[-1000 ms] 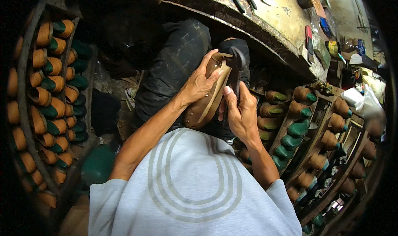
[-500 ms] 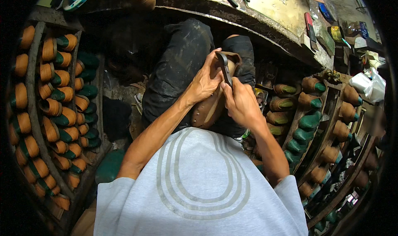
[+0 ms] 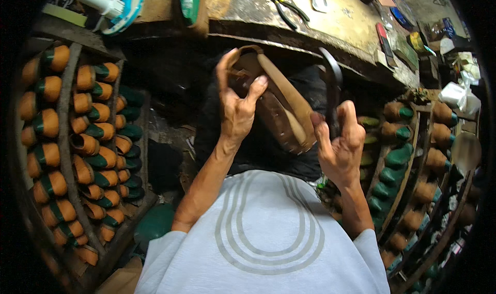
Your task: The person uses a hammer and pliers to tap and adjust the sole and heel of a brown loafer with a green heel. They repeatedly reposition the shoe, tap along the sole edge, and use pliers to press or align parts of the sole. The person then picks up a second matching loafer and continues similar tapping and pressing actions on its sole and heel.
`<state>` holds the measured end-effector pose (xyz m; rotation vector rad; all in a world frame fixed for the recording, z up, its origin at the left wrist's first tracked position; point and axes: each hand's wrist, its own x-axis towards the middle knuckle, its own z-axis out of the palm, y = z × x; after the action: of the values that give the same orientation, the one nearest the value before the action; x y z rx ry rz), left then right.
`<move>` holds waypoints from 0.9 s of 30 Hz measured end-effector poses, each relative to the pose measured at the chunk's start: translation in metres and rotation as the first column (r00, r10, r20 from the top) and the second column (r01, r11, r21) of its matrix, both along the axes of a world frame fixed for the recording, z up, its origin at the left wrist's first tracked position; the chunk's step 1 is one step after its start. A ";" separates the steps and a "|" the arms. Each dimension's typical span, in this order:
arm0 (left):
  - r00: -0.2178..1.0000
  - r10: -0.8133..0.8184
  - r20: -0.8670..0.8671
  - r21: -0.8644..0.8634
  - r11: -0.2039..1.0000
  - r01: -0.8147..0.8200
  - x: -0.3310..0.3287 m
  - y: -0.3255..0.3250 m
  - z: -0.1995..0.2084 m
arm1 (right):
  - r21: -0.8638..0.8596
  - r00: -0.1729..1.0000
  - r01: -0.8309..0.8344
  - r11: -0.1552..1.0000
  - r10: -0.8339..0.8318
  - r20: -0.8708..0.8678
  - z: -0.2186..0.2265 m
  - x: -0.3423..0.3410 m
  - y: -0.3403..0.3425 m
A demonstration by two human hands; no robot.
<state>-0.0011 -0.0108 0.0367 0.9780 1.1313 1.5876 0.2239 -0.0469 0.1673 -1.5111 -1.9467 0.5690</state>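
Note:
My left hand grips a brown leather shoe at its upper end, fingers round the edge and thumb on the leather. A pale tan strip runs lengthwise along the shoe, and small shiny dots, perhaps nail heads, line its lower end. Closed round a dark metal tool with a curved, flattened head, my right hand holds it upright beside the shoe, apart from it. Its exact kind I cannot make out. The shoe is over my lap.
Ahead stands a worn workbench bearing pliers, a red-handled cutter and a green-and-brown shoe. Racks of tan and green shoes rise at left; another shoe rack is at right.
My hands have moved apart. The shoe has turned and its upper end has shifted left; the tool has been lifted away from it to the right. The view has shifted slightly.

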 end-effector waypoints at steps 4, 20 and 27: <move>0.909 0.168 -0.381 -0.098 0.971 -0.220 -0.049 0.001 -0.007 | -0.512 0.876 -0.155 0.845 -0.122 -0.467 -0.018 -0.017 -0.018; 0.539 0.117 -0.834 -0.006 0.975 -0.221 -0.044 -0.006 0.038 | -0.479 0.360 -0.514 0.711 -0.328 -0.873 -0.123 -0.084 -0.036; 0.480 0.112 -0.870 -0.034 0.958 -0.286 -0.022 -0.009 0.039 | -0.536 0.361 -0.405 0.741 -0.409 -0.838 -0.114 -0.090 -0.031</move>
<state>-0.0226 -0.0197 0.0754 1.6504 2.1130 1.0726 0.1334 -0.0781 0.0532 -1.0240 -0.7389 1.8554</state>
